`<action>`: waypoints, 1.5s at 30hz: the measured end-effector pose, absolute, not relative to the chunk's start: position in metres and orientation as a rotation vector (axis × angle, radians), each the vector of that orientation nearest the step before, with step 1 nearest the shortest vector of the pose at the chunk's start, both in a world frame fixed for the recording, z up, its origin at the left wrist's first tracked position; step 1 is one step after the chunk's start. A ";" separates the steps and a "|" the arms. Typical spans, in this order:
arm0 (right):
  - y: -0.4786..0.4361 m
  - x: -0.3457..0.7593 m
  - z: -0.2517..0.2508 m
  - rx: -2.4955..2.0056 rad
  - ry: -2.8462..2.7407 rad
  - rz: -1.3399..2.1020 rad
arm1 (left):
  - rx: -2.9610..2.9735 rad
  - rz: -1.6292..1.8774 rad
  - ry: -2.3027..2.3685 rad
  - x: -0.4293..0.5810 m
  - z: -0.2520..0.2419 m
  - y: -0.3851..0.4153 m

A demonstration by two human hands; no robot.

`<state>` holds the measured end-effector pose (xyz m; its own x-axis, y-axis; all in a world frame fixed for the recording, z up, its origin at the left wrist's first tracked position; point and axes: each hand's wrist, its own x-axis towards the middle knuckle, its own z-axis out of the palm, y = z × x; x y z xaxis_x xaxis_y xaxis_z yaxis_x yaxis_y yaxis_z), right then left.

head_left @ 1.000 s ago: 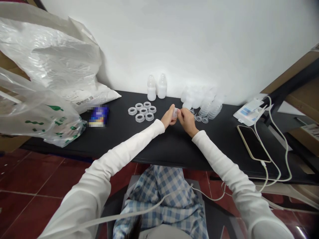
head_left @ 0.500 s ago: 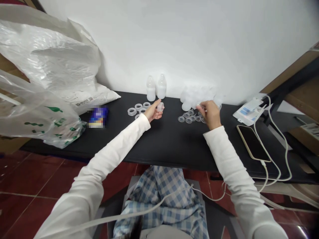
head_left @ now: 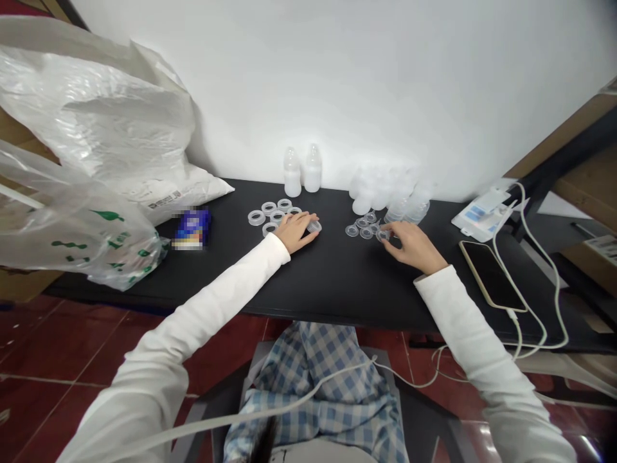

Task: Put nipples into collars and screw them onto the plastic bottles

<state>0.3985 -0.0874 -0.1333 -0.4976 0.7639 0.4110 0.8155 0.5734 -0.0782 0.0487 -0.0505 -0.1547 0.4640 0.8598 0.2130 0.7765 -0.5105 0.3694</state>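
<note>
Two frosted plastic bottles (head_left: 292, 172) stand upright at twelve o'clock on the black table (head_left: 337, 289); plastic collar rings (head_left: 256, 218) lie at eleven; a crumpled plastic bag (head_left: 72, 225) slumps at nine; a smartphone (head_left: 491, 276) lies at three; the left hand (head_left: 299, 233) rests flat, fingertips on a small clear cap (head_left: 313, 226), grip unclear; the right hand (head_left: 412, 247) pinches a clear silicone teat (head_left: 383, 236) at its fingertips.

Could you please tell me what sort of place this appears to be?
Probably a small improvised packing workspace, judging by the black table laid with baby-bottle parts, large plastic bags and cardboard boxes.
</note>
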 end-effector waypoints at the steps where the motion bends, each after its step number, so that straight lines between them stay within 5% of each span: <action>1: -0.089 0.401 -0.135 -1.303 -2.441 -0.230 | 2.508 0.548 1.460 0.046 -0.157 -0.050; 10: -0.093 0.388 -0.124 -1.328 -2.476 -0.508 | 2.533 0.637 1.789 0.041 -0.155 -0.042; 19: 0.014 0.266 -0.069 -1.105 -2.377 -0.380 | 2.341 0.709 1.973 0.042 -0.171 -0.018; 30: 0.104 0.197 -0.089 -1.345 -2.172 -0.203 | 2.302 0.694 2.009 0.026 -0.167 -0.014; 39: 0.035 0.229 -0.097 -1.162 -1.771 0.149 | 2.362 1.112 1.675 0.062 -0.166 -0.026; 45: -0.029 0.258 -0.119 -1.139 -1.300 0.442 | 2.324 1.744 1.202 0.093 -0.176 -0.012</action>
